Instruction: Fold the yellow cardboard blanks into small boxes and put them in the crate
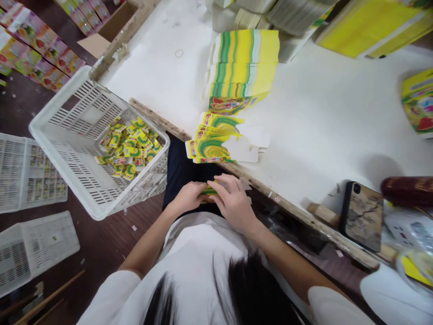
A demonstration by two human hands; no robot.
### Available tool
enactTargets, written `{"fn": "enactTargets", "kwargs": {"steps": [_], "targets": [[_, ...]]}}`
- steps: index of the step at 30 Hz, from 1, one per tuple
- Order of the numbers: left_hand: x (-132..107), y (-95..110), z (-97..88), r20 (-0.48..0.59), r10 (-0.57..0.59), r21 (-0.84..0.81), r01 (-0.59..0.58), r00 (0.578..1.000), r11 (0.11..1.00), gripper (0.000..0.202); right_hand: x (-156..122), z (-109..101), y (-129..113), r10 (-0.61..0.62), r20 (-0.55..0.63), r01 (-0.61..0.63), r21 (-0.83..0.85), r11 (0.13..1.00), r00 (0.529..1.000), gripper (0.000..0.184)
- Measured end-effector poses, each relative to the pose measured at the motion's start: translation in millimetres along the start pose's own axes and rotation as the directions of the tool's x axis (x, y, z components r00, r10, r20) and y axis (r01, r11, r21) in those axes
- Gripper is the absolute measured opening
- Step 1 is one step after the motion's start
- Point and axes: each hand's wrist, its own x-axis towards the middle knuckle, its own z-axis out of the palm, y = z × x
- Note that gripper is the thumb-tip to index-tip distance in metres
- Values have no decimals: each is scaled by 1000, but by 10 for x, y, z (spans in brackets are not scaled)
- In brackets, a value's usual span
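Above my lap, just off the table's front edge, my left hand (191,197) and my right hand (233,198) are both closed on one small yellow-green carton (209,191). Fingers cover most of it, and white flaps show past my right hand. Right in front, a fanned pile of flat cartons (216,149) lies at the table edge with white flaps pointing right. Behind it leans a longer row of flat printed cartons (243,72). To my left, a white plastic basket (98,205) holds several folded small cartons (130,146).
On the white table (311,122) are bundled stacks of cartons (294,16), a large yellow box (375,27), a phone (361,216) and a dark red cylinder (407,190). More baskets (40,246) and colourful boxes (37,43) stand on the floor at left.
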Motion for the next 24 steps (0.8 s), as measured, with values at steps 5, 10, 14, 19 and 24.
{"fn": "enactTargets", "kwargs": {"steps": [5, 10, 14, 19, 24], "targets": [[112, 4, -482, -208, 59, -42, -69, 976, 997, 13, 277, -286, -4, 6, -74, -21, -211, 977, 997, 34], [457, 11, -801, -512, 91, 59, -70, 854, 996, 17, 875, -509, 255, 83, -88, -100, -206, 973, 993, 28], [595, 10, -773, -637, 191, 276, -10, 747, 961, 55, 1311, -555, 618, 178, -34, -181, -99, 979, 983, 35], [623, -109, -806, -454, 189, 344, -24, 871, 939, 96, 1490, -547, 918, 170, -47, -173, -70, 982, 984, 40], [774, -200, -1049, -353, 194, 315, -79, 915, 946, 97, 1445, -559, 974, 194, -49, -199, -115, 973, 980, 53]]}}
